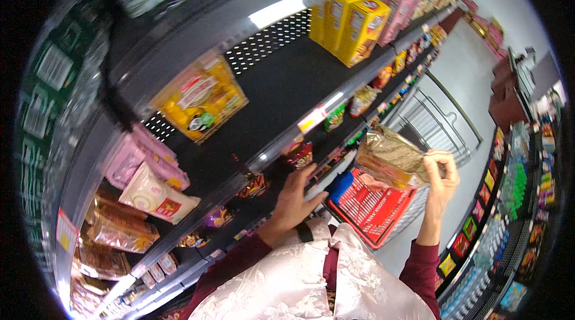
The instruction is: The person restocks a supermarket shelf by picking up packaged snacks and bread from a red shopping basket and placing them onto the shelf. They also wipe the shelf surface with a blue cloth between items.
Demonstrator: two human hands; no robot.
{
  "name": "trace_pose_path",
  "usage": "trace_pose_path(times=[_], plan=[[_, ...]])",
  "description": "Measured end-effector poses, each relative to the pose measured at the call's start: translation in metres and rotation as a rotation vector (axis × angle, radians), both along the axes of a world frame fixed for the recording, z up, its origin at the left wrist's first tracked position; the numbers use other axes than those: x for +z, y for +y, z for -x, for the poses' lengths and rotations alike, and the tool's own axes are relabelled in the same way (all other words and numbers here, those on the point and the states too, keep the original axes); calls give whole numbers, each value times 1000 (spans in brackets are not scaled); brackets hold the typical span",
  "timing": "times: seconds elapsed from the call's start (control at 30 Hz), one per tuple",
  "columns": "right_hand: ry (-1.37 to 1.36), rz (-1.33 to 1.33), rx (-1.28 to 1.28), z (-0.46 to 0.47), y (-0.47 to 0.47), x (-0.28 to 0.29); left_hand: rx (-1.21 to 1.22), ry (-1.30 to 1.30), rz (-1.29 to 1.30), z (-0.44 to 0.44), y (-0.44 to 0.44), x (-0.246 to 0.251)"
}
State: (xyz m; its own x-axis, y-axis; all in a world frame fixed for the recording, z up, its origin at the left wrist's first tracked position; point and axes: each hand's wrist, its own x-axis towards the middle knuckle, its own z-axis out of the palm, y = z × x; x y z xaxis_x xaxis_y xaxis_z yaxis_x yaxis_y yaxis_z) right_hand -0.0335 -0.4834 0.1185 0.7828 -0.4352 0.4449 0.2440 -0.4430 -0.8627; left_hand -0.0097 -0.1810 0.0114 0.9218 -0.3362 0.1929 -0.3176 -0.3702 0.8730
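My right hand pinches the corner of a gold-brown plastic-wrapped package, which hangs tilted in front of me. Below that package is a red plastic basket with slotted walls, beside the wire frame of a shopping cart. A blue item lies at the basket's left rim. My left hand holds nothing; its fingers are spread near the shelf's front edge. A yellow package with a panda picture leans on the black shelf to the left.
Yellow boxes and pink boxes stand farther along the shelf. Nearer are pink packs, a cream pillow bag and brown wrapped packages. Snack bags fill a lower shelf. Bottles line the right-hand shelving across the aisle.
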Motion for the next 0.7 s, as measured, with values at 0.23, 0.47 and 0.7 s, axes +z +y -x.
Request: trace_pose_path(times=[0.23,0.47,0.7], plan=[[-84,-203,343,-73,37,62,77,-54,-51,-12,11,31],[-57,-414,709,-151,111,99,482,-196,-77,-25,62,54],[-119,-632,1000,-222,194,84,762,-179,54,-45,118,50]])
